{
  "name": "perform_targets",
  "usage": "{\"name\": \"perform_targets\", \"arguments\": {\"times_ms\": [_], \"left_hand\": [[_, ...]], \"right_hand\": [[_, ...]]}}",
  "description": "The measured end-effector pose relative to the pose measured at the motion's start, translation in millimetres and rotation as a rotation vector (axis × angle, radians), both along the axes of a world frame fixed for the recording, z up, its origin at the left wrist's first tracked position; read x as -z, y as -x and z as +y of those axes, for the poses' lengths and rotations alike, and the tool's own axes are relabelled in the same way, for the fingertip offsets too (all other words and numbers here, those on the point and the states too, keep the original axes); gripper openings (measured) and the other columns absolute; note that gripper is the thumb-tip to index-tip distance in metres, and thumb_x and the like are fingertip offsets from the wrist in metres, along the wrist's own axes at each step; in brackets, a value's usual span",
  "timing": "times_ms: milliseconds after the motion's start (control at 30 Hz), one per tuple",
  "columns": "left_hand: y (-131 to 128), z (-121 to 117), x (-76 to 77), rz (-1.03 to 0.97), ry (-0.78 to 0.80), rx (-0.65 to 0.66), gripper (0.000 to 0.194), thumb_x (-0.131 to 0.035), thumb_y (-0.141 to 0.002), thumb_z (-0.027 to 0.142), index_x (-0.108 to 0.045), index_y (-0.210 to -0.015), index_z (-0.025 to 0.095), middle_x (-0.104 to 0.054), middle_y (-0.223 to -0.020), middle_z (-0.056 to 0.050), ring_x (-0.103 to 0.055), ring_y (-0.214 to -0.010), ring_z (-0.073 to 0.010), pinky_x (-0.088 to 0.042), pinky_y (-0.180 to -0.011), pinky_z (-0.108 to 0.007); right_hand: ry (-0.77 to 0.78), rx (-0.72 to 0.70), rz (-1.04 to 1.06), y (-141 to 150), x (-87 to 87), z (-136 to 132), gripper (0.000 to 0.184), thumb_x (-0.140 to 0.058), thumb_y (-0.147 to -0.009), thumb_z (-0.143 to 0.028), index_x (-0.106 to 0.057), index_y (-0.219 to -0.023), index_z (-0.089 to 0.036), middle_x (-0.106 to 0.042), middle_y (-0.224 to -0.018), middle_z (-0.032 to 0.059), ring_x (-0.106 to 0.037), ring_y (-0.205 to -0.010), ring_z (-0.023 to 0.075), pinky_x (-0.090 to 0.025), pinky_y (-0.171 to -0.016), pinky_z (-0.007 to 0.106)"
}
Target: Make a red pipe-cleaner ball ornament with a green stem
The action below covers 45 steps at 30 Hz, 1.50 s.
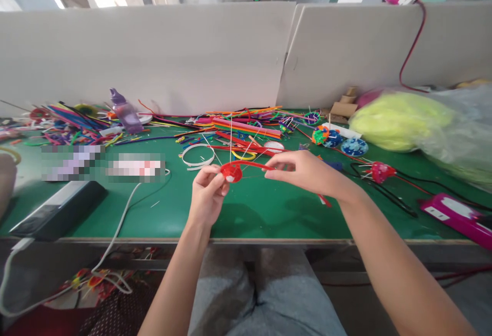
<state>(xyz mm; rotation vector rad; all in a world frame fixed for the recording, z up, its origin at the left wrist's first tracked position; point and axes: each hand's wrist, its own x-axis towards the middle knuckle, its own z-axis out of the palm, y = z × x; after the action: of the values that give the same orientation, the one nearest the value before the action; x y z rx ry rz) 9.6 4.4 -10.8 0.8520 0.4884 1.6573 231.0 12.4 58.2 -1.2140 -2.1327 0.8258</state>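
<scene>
Pinched in my left hand [210,192] is a small round red craft piece [231,173] with a pale centre and thin white sticks fanning out from it. A red pipe cleaner [251,164] runs from this piece across to my right hand [290,168], whose thumb and fingers close on it. Its loose end hangs below the right hand. Both hands are above the green tabletop [253,223], near its front edge. Just beyond them lie a white ring [198,155], a yellow ring [244,155] and a roll of tape [273,146].
Bundles of coloured pipe cleaners [246,127] line the back. A purple bottle [126,111], a black box-shaped device [59,210] and a white cable [125,213] are on the left. Rightward are blue woven pieces [354,146], a magenta power strip [455,215] and a bag of yellow-green material [400,121].
</scene>
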Motion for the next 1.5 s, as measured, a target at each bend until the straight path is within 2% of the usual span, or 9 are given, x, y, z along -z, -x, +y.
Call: {"name": "perform_targets", "arguments": {"times_ms": [167,367,633,700,800,933,1067,1233,1500], "left_hand": [[-1.6,-0.9,1.4,0.099,-0.043,-0.048,0.019,-0.084,-0.061,0.022,-0.068,-0.07,0.018,-0.062,-0.065,0.003,-0.052,-0.047,-0.005,-0.038,-0.041,-0.015],[-3.9,-2.2,-0.4,0.158,-0.029,-0.093,0.022,-0.084,-0.06,0.026,-0.069,-0.074,0.019,-0.062,-0.057,0.003,-0.05,-0.044,-0.0054,-0.039,-0.041,-0.015],[-7.7,-5.8,-3.1,0.244,-0.05,-0.05,0.03,-0.082,-0.061,0.023,-0.071,-0.089,0.02,-0.067,-0.063,0.001,-0.062,-0.05,-0.0104,-0.037,-0.039,-0.016],[-7.0,-5.7,-2.4,0.241,-0.056,-0.04,0.033,-0.08,-0.066,0.029,-0.071,-0.097,0.02,-0.066,-0.059,0.001,-0.06,-0.047,-0.0098,-0.037,-0.039,-0.017],[-5.7,-4.8,-0.4,0.238,-0.08,-0.055,0.038,-0.075,-0.072,0.04,-0.072,-0.104,0.019,-0.07,-0.064,-0.002,-0.063,-0.055,-0.0115,-0.046,-0.05,-0.02],[-5.5,-4.7,-0.2,0.274,-0.064,-0.141,0.037,-0.083,-0.062,0.032,-0.074,-0.097,0.02,-0.074,-0.075,-0.003,-0.068,-0.068,-0.0153,-0.054,-0.07,-0.026],[-6.6,-5.8,-1.3,0.274,-0.056,-0.109,0.037,-0.084,-0.061,0.026,-0.074,-0.096,0.021,-0.073,-0.068,0.0,-0.068,-0.063,-0.0142,-0.054,-0.067,-0.025],[-7.2,-6.4,0.6,0.34,-0.043,-0.102,0.051,-0.085,-0.061,0.02,-0.07,-0.109,0.021,-0.073,-0.07,0.0,-0.069,-0.069,-0.015,-0.054,-0.073,-0.026],[-6.5,-6.8,5.3,0.438,-0.089,-0.044,0.048,-0.083,-0.063,0.02,-0.07,-0.109,0.022,-0.073,-0.071,0.0,-0.067,-0.069,-0.0129,-0.052,-0.074,-0.024]], "right_hand": [[-0.186,-0.002,-0.059,15.6,-17.0,-17.6,0.025,-0.062,-0.083,-0.043,-0.071,-0.088,-0.019,-0.067,-0.075,0.0014,-0.058,-0.065,0.0133,-0.04,-0.06,0.026],[-0.324,0.038,-0.02,39.5,-26.7,-23.2,0.026,-0.057,-0.089,-0.033,-0.066,-0.072,-0.017,-0.056,-0.057,-0.0024,-0.045,-0.051,0.0083,-0.031,-0.053,0.024],[-0.346,0.085,0.103,36.1,-34.9,-17.2,0.027,-0.053,-0.092,-0.032,-0.064,-0.074,-0.016,-0.048,-0.051,-0.0039,-0.04,-0.048,0.0077,-0.03,-0.052,0.023],[-0.323,0.064,0.066,36.3,-32.3,-17.4,0.026,-0.053,-0.091,-0.032,-0.065,-0.075,-0.016,-0.047,-0.051,-0.0042,-0.039,-0.047,0.0076,-0.028,-0.051,0.023],[-0.353,0.057,-0.01,36.6,-27.4,-19.3,0.022,-0.054,-0.089,-0.029,-0.066,-0.075,-0.017,-0.051,-0.054,-0.0035,-0.039,-0.049,0.0076,-0.028,-0.052,0.023],[-0.4,0.02,-0.125,34.7,-24.1,-22.4,0.021,-0.055,-0.088,-0.026,-0.068,-0.074,-0.018,-0.055,-0.057,-0.003,-0.041,-0.05,0.0078,-0.03,-0.057,0.024],[-0.429,0.057,-0.149,31.2,-24.2,-22.6,0.022,-0.054,-0.089,-0.028,-0.069,-0.076,-0.018,-0.057,-0.057,-0.0019,-0.043,-0.051,0.0091,-0.031,-0.058,0.025],[-0.509,0.112,-0.227,30.9,-27.7,-24.0,0.025,-0.052,-0.089,-0.024,-0.066,-0.069,-0.017,-0.062,-0.061,0.0012,-0.048,-0.053,0.0107,-0.03,-0.056,0.026],[-0.596,0.216,-0.438,24.9,-36.6,-18.5,0.025,-0.05,-0.09,-0.025,-0.066,-0.072,-0.019,-0.062,-0.061,0.0024,-0.052,-0.054,0.0132,-0.027,-0.053,0.028]]}}
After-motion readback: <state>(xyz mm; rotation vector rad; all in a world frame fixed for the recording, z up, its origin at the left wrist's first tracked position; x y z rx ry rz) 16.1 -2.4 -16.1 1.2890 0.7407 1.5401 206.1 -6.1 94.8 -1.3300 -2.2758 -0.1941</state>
